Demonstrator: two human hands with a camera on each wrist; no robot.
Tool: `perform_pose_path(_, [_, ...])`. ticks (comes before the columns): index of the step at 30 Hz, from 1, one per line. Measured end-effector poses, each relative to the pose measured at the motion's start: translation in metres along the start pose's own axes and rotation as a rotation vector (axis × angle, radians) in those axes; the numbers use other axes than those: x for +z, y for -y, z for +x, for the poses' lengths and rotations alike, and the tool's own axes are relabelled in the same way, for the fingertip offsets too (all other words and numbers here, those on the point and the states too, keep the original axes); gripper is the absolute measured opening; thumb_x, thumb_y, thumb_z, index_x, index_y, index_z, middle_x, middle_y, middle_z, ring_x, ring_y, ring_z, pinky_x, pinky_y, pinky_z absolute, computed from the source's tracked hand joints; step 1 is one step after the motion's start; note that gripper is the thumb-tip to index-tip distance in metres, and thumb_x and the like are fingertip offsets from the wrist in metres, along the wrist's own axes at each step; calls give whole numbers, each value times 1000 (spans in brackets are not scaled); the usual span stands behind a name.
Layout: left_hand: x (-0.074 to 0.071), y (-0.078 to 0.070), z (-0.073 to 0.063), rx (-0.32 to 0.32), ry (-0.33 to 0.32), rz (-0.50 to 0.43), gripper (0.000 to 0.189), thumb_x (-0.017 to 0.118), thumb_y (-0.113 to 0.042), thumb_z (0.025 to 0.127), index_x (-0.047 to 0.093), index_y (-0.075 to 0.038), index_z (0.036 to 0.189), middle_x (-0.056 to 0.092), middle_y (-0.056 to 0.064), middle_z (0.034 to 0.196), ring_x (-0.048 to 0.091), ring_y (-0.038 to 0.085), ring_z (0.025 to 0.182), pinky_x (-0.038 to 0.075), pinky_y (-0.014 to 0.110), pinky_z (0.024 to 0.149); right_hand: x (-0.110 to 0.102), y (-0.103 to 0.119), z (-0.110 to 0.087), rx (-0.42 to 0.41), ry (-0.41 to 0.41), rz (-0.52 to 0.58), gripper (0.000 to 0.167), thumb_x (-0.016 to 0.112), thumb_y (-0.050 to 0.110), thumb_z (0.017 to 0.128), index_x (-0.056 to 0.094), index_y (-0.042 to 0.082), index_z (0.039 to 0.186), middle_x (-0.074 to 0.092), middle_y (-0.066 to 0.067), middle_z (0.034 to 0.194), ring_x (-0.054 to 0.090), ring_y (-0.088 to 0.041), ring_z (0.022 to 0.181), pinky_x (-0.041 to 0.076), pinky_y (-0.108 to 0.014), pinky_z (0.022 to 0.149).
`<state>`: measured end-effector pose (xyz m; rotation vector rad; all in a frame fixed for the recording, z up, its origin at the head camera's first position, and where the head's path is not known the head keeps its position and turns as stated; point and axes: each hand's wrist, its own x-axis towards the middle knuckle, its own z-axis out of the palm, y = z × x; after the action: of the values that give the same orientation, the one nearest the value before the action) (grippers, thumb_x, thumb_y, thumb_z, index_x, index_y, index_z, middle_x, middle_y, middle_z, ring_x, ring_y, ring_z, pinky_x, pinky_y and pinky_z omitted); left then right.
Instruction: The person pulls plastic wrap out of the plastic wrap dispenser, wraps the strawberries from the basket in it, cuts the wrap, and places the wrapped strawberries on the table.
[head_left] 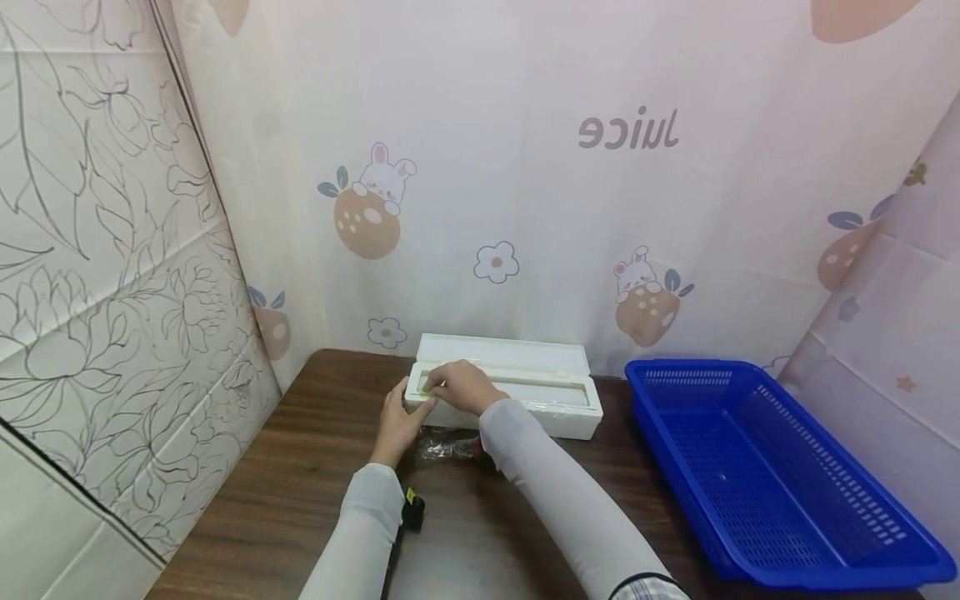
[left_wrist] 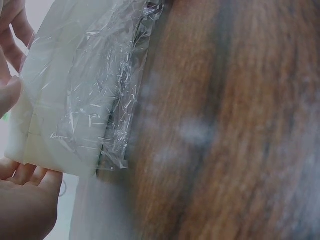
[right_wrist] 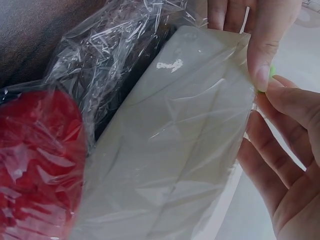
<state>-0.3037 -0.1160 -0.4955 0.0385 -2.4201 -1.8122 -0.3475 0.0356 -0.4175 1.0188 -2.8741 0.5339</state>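
A long white cling film dispenser (head_left: 573, 425) lies at the back of the table, its lid (head_left: 502, 352) raised behind it. Clear film (right_wrist: 200, 115) hangs over its front side. Around the dispenser's left end, my left hand (head_left: 397, 425) grips, thumb on the top edge and fingers underneath. My right hand (head_left: 467, 387) reaches across to that same corner, where its curled thumb and finger pinch a small green slider (right_wrist: 272, 73), mostly hidden by the fingertips. In front sits a red thing (right_wrist: 40, 165) wrapped in crinkled film, partly behind the right sleeve in the head view.
To the right stands a blue plastic basket (head_left: 667, 454) with slotted walls. The wooden table (head_left: 300, 467) meets a patterned curtain (head_left: 517, 192) behind the dispenser, and another curtain hangs at the left. A small black device (head_left: 412, 512) sits beside the left wrist.
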Motion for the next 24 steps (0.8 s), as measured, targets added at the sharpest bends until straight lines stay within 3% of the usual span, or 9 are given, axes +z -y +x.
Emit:
perform_pose_path(7, [0, -1, -1, -2, -1, 1, 81, 71, -32, 95, 28, 1, 154, 31, 29, 152, 37, 45, 137, 36, 58, 109, 0, 0, 4, 32, 19, -19, 12, 72, 21, 94, 80, 20, 103, 74, 7, 108, 69, -12, 98, 55, -30, 83])
perform_pose_path(15, [-2, 0, 0, -11, 0, -1, 81, 71, -32, 95, 27, 0, 155, 29, 27, 153, 36, 45, 138, 34, 57, 110, 3, 2, 4, 9, -13, -34, 12, 73, 25, 92, 79, 24, 103, 74, 10, 109, 68, -12, 100, 54, -30, 84])
perform_pose_path(24, [-1, 1, -1, 2, -4, 24, 80, 71, -33, 95, 30, 1, 154, 32, 28, 152, 38, 45, 136, 35, 56, 110, 12, 9, 5, -4, -54, -160, 13, 72, 27, 94, 79, 28, 105, 74, 14, 105, 69, -10, 94, 55, -28, 73])
